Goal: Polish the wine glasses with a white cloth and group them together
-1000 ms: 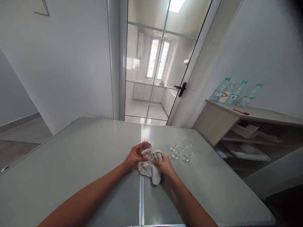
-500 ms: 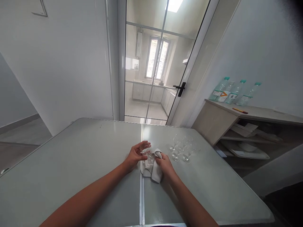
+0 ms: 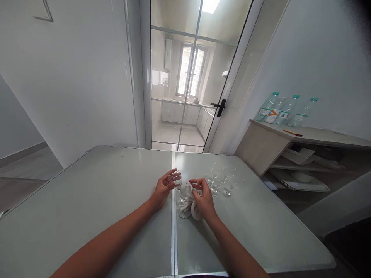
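My left hand [image 3: 164, 187] is wrapped round the bowl of a clear stemmed glass [image 3: 177, 184], which stands tilted with its foot near the table seam. My right hand [image 3: 203, 197] grips a crumpled white cloth [image 3: 187, 202] just right of the glass stem, the cloth touching the grey table [image 3: 87, 200]. Both forearms reach in from the bottom edge.
Several more clear stemmed glasses [image 3: 223, 179] stand in a cluster right of my right hand. A wooden shelf unit [image 3: 290, 154] at the right carries plastic water bottles [image 3: 285, 108]. A glass door [image 3: 188, 77] with a black handle lies beyond the table's far edge.
My left hand has tipped the glass up and slightly away. My right hand has slid the cloth from the bowl down toward the stem and gathered it tighter.
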### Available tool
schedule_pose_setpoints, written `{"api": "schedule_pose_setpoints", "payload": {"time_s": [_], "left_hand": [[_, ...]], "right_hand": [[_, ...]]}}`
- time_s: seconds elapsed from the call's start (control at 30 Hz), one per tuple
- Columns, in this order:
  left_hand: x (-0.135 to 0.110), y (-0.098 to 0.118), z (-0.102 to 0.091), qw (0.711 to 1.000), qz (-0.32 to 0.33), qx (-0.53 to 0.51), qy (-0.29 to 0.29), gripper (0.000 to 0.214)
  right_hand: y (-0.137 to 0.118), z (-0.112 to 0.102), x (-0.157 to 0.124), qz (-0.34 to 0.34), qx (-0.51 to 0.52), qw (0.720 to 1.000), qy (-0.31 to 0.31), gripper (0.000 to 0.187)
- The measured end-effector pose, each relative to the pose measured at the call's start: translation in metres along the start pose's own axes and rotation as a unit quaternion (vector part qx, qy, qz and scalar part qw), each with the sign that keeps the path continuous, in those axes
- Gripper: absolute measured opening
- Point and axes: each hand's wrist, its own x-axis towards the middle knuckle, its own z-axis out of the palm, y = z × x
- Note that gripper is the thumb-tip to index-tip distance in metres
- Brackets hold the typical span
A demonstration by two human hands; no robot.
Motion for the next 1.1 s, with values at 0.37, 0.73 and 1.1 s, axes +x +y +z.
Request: {"api": "schedule_pose_setpoints", "payload": {"time_s": [0.37, 0.73, 1.1], "left_hand": [[0.000, -0.007, -0.001, 0.998, 0.007, 0.022, -0.052, 0.073], [-0.003, -0.007, 0.009, 0.988, 0.008, 0.041, -0.149, 0.092], [-0.002, -0.004, 0.014, 0.995, -0.026, 0.079, -0.058, 0.033]], "right_hand": [[0.010, 0.009, -0.012, -0.061, -0.318, 0.934, -0.150, 0.016], [-0.010, -0.009, -0.009, -0.038, -0.291, 0.945, -0.146, 0.030], [0.007, -0.199, 0.002, 0.066, -0.291, 0.932, 0.205, 0.038]]}}
